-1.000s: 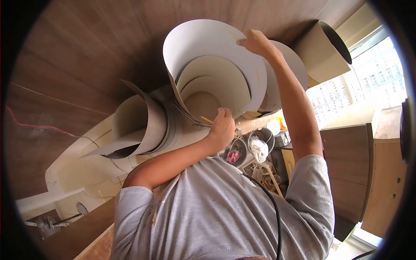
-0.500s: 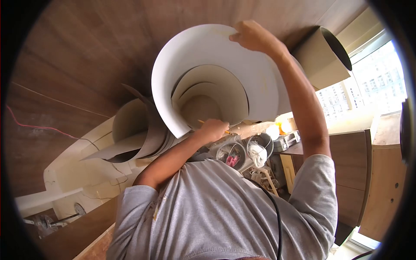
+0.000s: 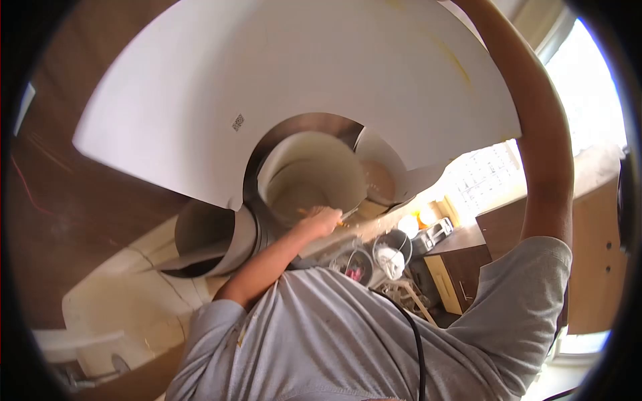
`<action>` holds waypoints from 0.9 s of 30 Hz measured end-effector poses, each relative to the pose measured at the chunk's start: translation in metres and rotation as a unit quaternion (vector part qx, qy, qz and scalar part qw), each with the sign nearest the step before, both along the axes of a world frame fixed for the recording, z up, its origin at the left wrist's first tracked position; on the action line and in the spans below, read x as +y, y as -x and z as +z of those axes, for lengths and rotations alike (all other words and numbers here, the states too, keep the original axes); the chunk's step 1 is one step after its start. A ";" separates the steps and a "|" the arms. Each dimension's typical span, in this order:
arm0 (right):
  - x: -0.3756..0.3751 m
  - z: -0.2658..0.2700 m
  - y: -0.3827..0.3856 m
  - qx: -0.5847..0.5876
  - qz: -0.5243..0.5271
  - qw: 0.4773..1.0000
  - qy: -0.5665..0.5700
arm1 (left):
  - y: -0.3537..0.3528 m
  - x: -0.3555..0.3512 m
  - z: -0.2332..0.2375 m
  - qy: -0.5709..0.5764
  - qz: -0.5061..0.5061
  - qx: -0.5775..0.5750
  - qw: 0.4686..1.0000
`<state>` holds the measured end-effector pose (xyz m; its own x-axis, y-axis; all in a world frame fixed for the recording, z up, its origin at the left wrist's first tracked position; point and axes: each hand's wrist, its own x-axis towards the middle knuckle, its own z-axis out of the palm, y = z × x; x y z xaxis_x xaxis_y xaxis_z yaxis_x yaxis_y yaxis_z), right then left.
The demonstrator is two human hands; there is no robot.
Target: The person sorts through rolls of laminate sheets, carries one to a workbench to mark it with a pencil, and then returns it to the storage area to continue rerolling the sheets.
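While the left hand (image 3: 325, 220) grasps a pencil (image 3: 304, 212), the right hand (image 3: 457, 2) (cropped, grip unclear) apparently supports the white sheet (image 3: 321, 63); shifting it needs steadiness.

Left roll (image 3: 242, 247) beside middle roll (image 3: 311, 167); 2 buckets (image 3: 394, 239) rightward, cloth (image 3: 390, 262) in right one.

One large white sheet (image 3: 321, 60) spreads wide, bearing one printed code (image 3: 238, 122). At least three rolls (image 3: 311, 164) show, one of them partly hidden. There are two buckets (image 3: 398, 238), one white cloth (image 3: 390, 262) inside one bucket, one pencil (image 3: 303, 212), one grey case (image 3: 438, 234), one black cable (image 3: 420, 347) and two holes (image 3: 608, 246) in the wooden panel (image 3: 592, 287).
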<state>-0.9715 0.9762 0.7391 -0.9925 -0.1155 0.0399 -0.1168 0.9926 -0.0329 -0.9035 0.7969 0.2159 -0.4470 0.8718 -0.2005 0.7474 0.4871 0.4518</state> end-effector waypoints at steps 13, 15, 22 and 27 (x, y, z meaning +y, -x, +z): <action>0.124 -0.007 -0.250 0.104 -0.337 0.903 0.246 | -0.005 0.018 0.054 -0.329 0.117 -0.241 0.905; 0.148 -0.039 -0.298 0.103 -0.321 0.824 0.455 | 0.005 0.022 0.066 -0.365 0.183 -0.432 0.804; 0.133 -0.082 -0.442 0.137 -0.364 0.763 0.517 | 0.027 0.124 0.135 -0.547 0.166 -0.367 0.734; 0.204 -0.132 -0.543 0.136 -0.341 0.769 0.524 | 0.030 0.224 0.189 -0.616 0.234 -0.300 0.690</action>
<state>-0.4287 1.1799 0.6069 -0.7465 0.6649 -0.0275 0.2754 0.2711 -0.9223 -0.9338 1.0211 0.4051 -0.8958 0.3347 0.2924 0.1371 -0.4177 0.8982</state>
